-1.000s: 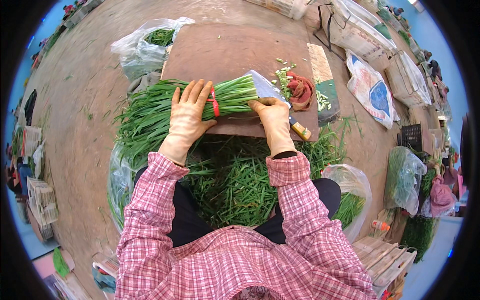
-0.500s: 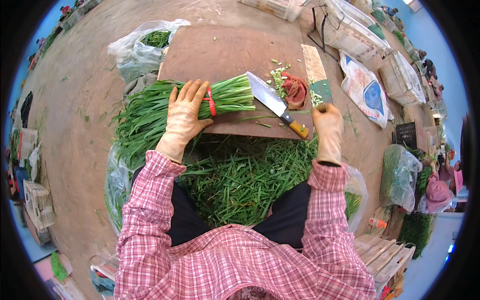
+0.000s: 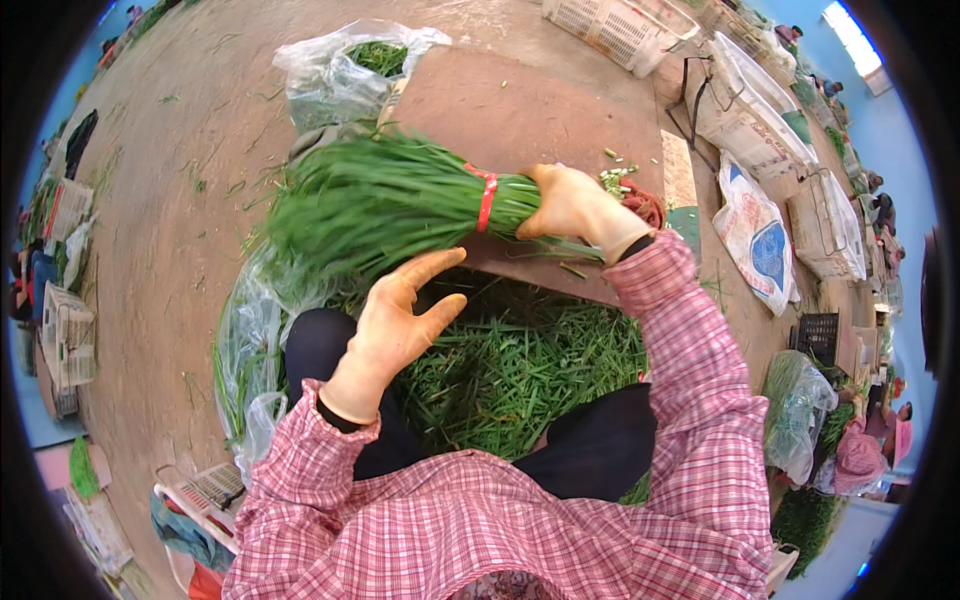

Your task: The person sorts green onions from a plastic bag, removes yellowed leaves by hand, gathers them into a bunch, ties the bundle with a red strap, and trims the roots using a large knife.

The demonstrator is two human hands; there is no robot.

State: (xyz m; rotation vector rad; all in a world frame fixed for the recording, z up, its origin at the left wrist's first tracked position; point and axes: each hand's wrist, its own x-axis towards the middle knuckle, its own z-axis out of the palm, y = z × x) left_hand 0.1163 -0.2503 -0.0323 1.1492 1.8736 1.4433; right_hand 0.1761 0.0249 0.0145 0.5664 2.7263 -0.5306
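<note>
One bundle (image 3: pixel 390 205) of long green stalks, gripped at the stem end by the gloved right hand (image 3: pixel 560 205), just right of a red tie (image 3: pixel 487 200). Held the left hand (image 3: pixel 395 325), gloved too, with thumb and fingers parted and nothing grasped, just below the bundle; could not tell contact from a slight gap at the fingertips. Had the bundle crosswise over the left near part of the worktop (image 3: pixel 540 100), leafy ends fanned out past the left edge and blurred; could not tell lifted from resting. Saw cut stem pieces (image 3: pixel 615 180) and a red cloth (image 3: pixel 645 206) beyond the right hand, and a heap of green trimmings (image 3: pixel 530 370) below the near edge.

Judged light for such bulk and springy rather than stiff: firm at the packed stems, soft and floppy toward the leaves. Seemed liable to droop when held by one end, and to crease or bruise under a hard squeeze; perhaps slick at the smooth stems. Called for a firm hold close to the tie, plus a flat palm under the leaves against sagging.
</note>
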